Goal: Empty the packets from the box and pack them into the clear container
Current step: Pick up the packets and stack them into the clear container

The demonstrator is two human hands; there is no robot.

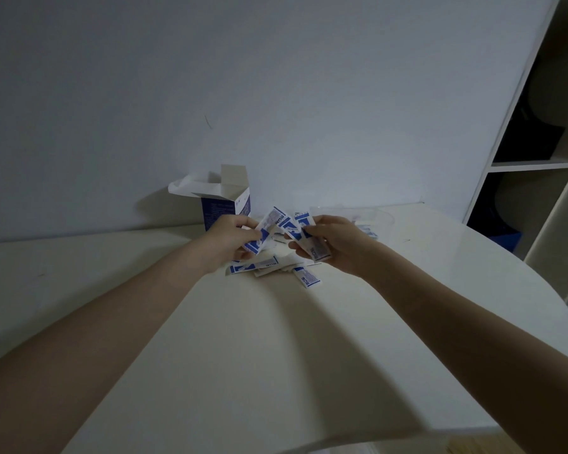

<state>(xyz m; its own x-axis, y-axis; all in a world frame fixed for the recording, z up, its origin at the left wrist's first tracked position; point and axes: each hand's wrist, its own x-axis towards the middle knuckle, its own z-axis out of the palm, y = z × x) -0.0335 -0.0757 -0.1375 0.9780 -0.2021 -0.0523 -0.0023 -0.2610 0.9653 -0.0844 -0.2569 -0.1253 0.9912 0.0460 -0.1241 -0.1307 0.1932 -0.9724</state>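
Observation:
Both hands are stretched out over the far part of a white table (276,339). My left hand (233,235) pinches a blue-and-white packet (266,229) held up on end. My right hand (333,245) grips a small fan of the same packets (304,232). Under the hands several loose packets (269,265) lie scattered on the table. The blue-and-white box (225,204) stands upright behind my left hand, its top flaps open. The clear container (371,217) sits just beyond my right hand, with some packets faintly visible inside.
A pale wall runs right behind the table's far edge. A white shelf unit (538,165) with dark compartments stands to the right. The table's rounded edge curves along the right side and the near side.

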